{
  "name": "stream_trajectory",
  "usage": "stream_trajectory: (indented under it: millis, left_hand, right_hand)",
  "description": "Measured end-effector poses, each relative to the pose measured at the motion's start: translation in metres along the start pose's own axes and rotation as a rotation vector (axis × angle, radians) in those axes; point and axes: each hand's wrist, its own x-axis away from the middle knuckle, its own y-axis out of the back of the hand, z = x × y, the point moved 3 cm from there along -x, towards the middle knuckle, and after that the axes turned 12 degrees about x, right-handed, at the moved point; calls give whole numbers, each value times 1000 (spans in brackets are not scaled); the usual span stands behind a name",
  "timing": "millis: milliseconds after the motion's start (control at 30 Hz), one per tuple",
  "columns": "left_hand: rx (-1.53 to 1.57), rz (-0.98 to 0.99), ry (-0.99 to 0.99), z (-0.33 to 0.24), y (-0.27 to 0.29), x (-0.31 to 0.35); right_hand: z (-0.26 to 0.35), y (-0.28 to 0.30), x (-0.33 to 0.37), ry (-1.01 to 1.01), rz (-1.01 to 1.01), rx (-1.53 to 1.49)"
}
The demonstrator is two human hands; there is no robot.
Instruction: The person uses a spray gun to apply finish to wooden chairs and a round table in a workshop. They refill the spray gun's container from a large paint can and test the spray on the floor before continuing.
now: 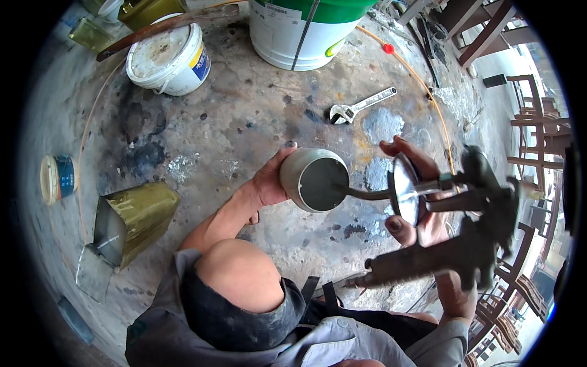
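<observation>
My left hand [271, 182] is wrapped round the side of a grey metal spray-gun cup [294, 186], whose open mouth is tipped to the right and toward me. The cup's inside looks dark grey; I cannot tell whether it holds liquid. My right hand [431, 224] grips the round shiny lid [407, 191] of a dark spray gun [480, 235], fingers at its upper and lower edges. From the lid a bent suction tube [365, 194] reaches left, its end at the cup's mouth. Lid and cup are apart. The gun hangs over my right wrist.
An adjustable wrench [361, 106] lies on the stained floor beyond the cup. Farther off stand a large green-and-white bucket [278, 40] and a white lidded pail [174, 70] under a wooden stick [153, 30]. An open tin [150, 214] lies left; an orange hose [435, 101] curves along the right, near wooden frames [538, 137].
</observation>
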Motion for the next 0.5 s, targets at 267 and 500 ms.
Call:
stream_trajectory:
  millis: [267,500]
  left_hand:
    - [-1,-10,-17,-1,2,-3]
    - [-10,-21,-42,3,-5,-2]
  right_hand:
    - [-10,10,0,-121,-46,-38]
    - [-63,-5,9,-268,-212,-539]
